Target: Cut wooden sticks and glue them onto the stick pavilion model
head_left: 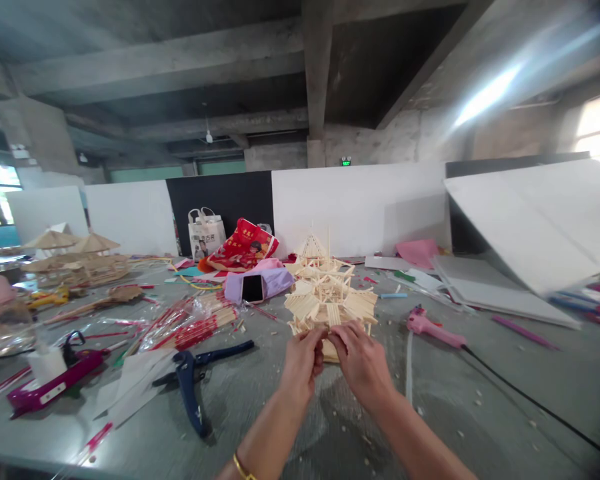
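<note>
A model building made of pale wooden sticks (330, 293) stands on the grey table, with slatted, flared roofs and a pointed top behind. At its near side, my left hand (303, 353) has its fingers pinched together close to the lower roof edge. My right hand (360, 353) is pinched too, its fingertips almost meeting the left ones at the front of the model. Whatever lies between the fingertips is too small or covered to name. A gold bracelet (243, 467) circles my left wrist.
Right of the model lies a pink glue gun (437, 329) with a black cord. On the left are a dark blue cutter (191, 387), packs of sticks (195, 327), a purple power strip (55, 383) and a phone (253, 289) on purple cloth. White boards (510, 293) lie at right.
</note>
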Demonstrator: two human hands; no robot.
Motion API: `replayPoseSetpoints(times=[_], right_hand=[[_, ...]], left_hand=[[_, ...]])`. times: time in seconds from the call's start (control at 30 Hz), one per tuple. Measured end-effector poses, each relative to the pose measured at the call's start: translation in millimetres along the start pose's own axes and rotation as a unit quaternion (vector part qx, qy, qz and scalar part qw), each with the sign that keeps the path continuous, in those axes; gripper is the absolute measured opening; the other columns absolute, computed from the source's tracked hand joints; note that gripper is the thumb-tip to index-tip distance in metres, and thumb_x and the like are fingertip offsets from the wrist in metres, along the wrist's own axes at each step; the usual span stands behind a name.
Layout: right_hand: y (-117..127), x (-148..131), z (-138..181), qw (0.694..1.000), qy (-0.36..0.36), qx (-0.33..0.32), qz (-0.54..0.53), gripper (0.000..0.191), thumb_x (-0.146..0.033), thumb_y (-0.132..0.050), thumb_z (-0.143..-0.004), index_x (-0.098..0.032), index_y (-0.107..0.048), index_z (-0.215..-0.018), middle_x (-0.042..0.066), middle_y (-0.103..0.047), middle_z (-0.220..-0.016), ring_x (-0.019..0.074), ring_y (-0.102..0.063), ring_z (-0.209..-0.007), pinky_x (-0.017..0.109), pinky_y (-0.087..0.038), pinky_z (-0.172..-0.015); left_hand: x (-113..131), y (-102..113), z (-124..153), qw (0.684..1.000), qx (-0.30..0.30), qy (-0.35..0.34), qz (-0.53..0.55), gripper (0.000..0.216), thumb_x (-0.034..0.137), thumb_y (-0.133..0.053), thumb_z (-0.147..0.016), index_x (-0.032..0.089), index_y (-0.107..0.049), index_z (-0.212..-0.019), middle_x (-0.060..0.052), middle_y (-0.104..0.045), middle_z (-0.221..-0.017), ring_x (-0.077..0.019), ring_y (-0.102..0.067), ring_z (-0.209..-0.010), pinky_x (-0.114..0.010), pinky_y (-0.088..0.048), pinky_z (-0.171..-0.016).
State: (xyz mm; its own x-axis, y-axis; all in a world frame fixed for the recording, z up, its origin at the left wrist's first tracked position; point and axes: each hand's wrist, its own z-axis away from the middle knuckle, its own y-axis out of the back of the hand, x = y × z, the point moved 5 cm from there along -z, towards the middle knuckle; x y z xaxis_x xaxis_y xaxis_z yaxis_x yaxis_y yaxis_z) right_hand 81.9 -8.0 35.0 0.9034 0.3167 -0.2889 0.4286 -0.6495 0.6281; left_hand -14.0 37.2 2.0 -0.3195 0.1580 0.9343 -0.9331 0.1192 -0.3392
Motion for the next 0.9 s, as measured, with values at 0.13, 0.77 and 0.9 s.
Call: replayPoseSetpoints(times=[0.13,0.77,0.9], right_hand=[[1,-1,1,1.000,0.015,-0.011,-0.012,0.020,-0.017,-0.041,-0.088,-0.021,-0.060,-0.090,0.003,-0.060,-0.087,0.0153,-0.056,-0.081,0.025,-0.041,-0.073],[5,7,16,0.897,-0.250,-0.059,-0.361,0.030,-0.044,-0.043,-0.082,-0.017,-0.055,-0.076,-0.003,-0.051,-0.045,0.0101,-0.043,-0.034,0.020,-0.032,-0.033],[0,4,7,0.870,-0.264,-0.118,-0.400,0.030,-0.042,-0.046,-0.078,-0.015,-0.054,-0.067,-0.005,-0.045,-0.041,0.0068,-0.035,-0.031,0.017,-0.026,-0.030]], left_hand=[[-1,2,2,1.000,-0.021,0.010,-0.004,0.031,0.040,-0.065,-0.058,0.016,-0.047,-0.060,0.008,-0.038,-0.048,-0.0017,-0.029,-0.036,-0.017,-0.013,-0.035],[-9,6,45,0.999,-0.012,0.006,0.047,0.027,0.037,-0.063,-0.061,0.017,-0.046,-0.058,0.007,-0.038,-0.046,-0.0028,-0.029,-0.037,-0.016,-0.016,-0.034],[-6,-3,45,0.999,-0.039,-0.006,0.011,0.025,0.037,-0.060,-0.064,0.017,-0.047,-0.057,0.006,-0.039,-0.045,-0.0043,-0.030,-0.037,-0.018,-0.019,-0.035]])
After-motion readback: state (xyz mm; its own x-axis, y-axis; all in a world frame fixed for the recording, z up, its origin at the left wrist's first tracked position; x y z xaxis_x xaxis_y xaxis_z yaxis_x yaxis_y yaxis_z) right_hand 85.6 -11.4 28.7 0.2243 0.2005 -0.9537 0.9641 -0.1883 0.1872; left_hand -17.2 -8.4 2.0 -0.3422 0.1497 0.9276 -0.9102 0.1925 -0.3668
